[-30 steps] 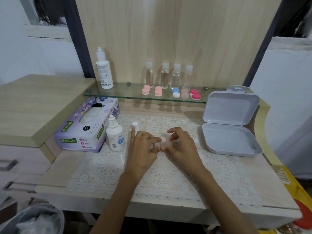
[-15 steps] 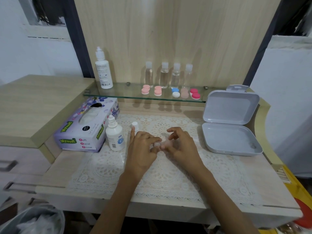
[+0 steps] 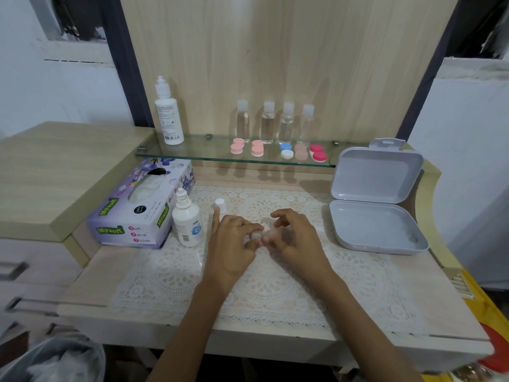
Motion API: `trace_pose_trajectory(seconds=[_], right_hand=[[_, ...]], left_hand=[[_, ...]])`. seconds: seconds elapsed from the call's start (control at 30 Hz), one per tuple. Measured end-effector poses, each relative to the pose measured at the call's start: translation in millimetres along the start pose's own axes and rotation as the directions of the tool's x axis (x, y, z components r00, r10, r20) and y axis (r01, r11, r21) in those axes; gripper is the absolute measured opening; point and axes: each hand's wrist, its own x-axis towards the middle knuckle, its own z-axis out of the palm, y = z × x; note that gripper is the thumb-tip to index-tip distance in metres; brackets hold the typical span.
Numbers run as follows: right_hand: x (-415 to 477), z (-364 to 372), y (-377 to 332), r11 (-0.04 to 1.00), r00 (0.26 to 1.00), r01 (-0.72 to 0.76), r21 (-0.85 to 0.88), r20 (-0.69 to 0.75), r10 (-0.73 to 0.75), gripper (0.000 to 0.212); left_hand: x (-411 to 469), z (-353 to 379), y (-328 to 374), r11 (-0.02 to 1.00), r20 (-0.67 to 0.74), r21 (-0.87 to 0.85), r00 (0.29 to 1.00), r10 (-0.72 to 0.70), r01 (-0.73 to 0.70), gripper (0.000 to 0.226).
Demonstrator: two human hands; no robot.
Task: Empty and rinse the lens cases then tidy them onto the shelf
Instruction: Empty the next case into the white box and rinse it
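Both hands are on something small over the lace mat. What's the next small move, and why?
Probably finish twisting the small pale lens case pinched between the left hand and right hand; whether it is opening or closing is hidden. The small bottle stands uncapped beside them, and five cases already sit on the glass shelf.

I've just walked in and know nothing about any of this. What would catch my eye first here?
The left hand and right hand meet at the middle of the lace mat, pinching what looks like a small pale lens case between them. Behind, coloured lens cases line the glass shelf in front of four clear bottles. An open grey box lies at the right.
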Motion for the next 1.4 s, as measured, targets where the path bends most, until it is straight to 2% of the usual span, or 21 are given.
trace_pose_trajectory(seconds=[0.17, 0.33, 0.67, 0.83, 1.27, 1.4], right_hand=[[0.3, -1.8, -0.5, 1.000, 1.000, -0.006, 0.020, 0.010, 0.006, 0.036], [0.2, -0.4, 1.6, 0.997, 0.996, 0.070, -0.026, 0.047, -0.069, 0.046], [1.1, 1.9, 4.1, 1.000, 0.999, 0.001, -0.018, -0.054, -0.002, 0.040], [1.3, -0.1, 3.7, 1.000, 0.999, 0.024, -0.010, -0.031, -0.024, 0.033], [1.0, 1.2, 4.4, 0.987, 0.987, 0.154, -0.052, 0.047, -0.152, 0.043], [0.4, 1.4, 1.5, 0.992, 0.993, 0.116, -0.057, 0.036, -0.114, 0.035]], left_hand=[[-0.1, -1.0, 0.3, 1.000, -0.001, -0.013, 1.000, -0.004, 0.004, 0.025], [0.4, -2.3, 2.6, 1.000, -0.001, -0.018, 1.000, -0.014, 0.014, 0.025], [0.9, 0.0, 0.3, 1.000, 0.001, -0.003, 1.000, -0.005, 0.005, 0.023], [1.0, -1.9, 2.2, 1.000, -0.005, -0.018, 1.000, -0.004, 0.004, 0.024], [0.8, -3.6, 3.9, 0.999, -0.001, -0.045, 1.000, -0.020, 0.020, 0.026], [0.5, -2.4, 2.5, 0.999, 0.003, -0.032, 1.000, -0.024, 0.024, 0.025]])
